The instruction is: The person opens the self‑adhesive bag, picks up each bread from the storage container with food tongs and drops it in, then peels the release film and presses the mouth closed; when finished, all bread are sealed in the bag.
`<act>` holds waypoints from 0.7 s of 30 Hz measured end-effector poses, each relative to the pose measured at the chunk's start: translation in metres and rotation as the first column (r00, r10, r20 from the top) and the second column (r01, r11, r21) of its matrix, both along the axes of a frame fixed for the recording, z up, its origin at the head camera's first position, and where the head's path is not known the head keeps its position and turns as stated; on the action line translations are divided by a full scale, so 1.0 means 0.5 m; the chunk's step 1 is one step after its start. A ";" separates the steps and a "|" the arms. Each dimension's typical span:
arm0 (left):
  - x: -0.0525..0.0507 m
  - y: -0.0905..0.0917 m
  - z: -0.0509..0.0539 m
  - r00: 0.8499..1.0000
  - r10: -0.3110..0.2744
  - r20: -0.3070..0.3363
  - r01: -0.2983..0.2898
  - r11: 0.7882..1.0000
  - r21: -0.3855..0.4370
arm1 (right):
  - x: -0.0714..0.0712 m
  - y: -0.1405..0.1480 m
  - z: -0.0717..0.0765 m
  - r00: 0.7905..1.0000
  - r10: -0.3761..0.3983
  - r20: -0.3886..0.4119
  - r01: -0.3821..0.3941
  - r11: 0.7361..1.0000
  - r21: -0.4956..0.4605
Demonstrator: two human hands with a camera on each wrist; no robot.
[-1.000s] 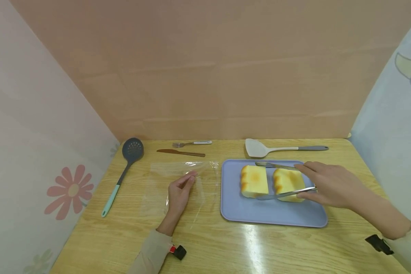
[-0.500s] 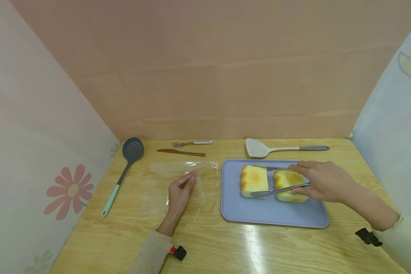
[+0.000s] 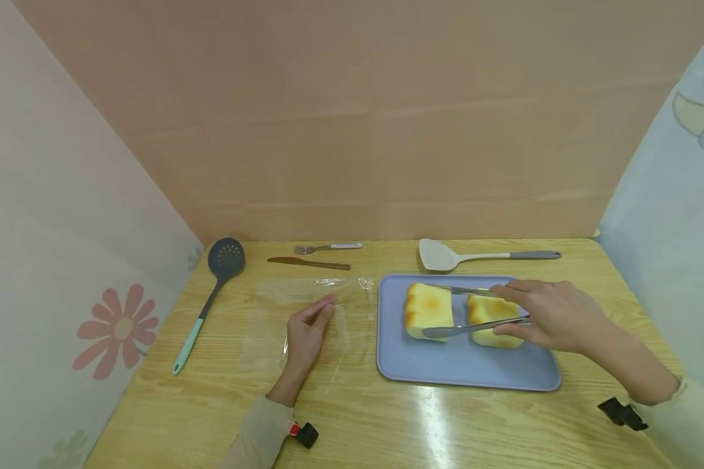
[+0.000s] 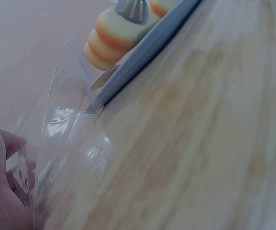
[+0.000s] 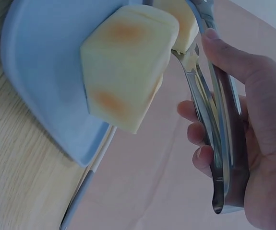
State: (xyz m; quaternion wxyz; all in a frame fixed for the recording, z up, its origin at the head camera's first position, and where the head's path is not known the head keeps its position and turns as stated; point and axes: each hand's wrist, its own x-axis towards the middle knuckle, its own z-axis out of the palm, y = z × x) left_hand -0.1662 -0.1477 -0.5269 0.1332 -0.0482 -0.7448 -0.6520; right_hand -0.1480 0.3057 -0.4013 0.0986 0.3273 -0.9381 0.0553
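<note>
- While the right hand [image 3: 554,317] grips tongs [image 3: 475,326] frame right, tips flank leftmost loaf [image 3: 429,309], seemingly for clamping;
- left hand [image 3: 306,335], centre-left, pinches film [image 3: 343,326], presumably steadying it.

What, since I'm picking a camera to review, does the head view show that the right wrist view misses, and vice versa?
Only the head view: the left hand, the clear plastic bag it pinches, the skimmer, fork, knife and wall flower.
Only the right wrist view: the joined rear end of the metal tongs, which the right hand hides in the head view.
Both: the right hand, the tongs, two bread pieces, the tray, the table and the turner, only partly visible from the wrist.
</note>
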 end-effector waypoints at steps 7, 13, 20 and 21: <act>0.001 0.000 0.000 1.000 -0.002 -0.019 0.002 1.000 0.011 | 0.008 -0.029 0.001 0.995 0.003 -0.103 -0.011 0.997 -0.073; 0.002 0.002 0.006 1.000 0.000 -0.013 0.001 1.000 0.019 | 0.015 -0.072 -0.006 0.988 -0.008 -0.154 -0.014 0.990 -0.142; 0.001 0.001 0.005 1.000 -0.010 -0.009 0.010 1.000 0.021 | 0.030 -0.141 -0.033 0.973 -0.030 -0.230 -0.016 0.980 -0.196; 0.001 0.001 0.004 1.000 -0.012 -0.011 0.013 1.000 0.024 | 0.033 -0.151 -0.037 0.972 -0.035 -0.234 -0.013 0.980 -0.200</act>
